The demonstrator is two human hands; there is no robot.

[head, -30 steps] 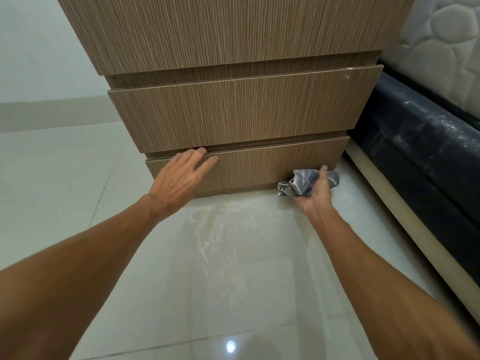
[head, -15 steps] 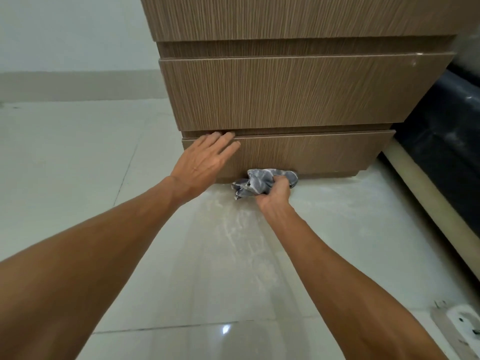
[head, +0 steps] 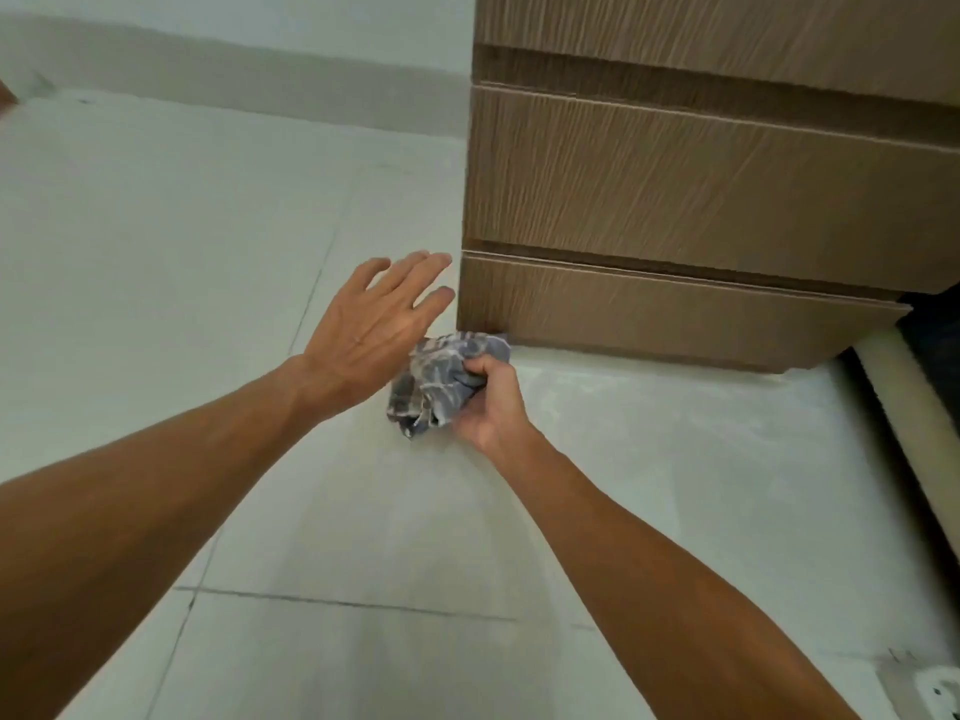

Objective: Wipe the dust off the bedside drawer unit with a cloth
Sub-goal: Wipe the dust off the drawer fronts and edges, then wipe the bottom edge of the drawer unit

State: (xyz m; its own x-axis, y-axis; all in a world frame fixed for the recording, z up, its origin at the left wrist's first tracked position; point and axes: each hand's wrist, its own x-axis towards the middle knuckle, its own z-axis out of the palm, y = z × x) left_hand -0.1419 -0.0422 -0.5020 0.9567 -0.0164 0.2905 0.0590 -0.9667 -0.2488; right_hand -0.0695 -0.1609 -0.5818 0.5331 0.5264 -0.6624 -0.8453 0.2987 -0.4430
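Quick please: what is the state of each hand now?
Left hand: open, fingers straight, holding nothing.
Right hand: closed around the cloth.

The floor (head: 156,226) is of pale, glossy tiles with thin dark joints and some whitish dusty marks (head: 675,433). A grey-beige skirting band (head: 260,80) runs along the light wall (head: 208,13) at the back. At the right edge a cream strip (head: 904,407) lies beside a dark furniture base (head: 935,345).
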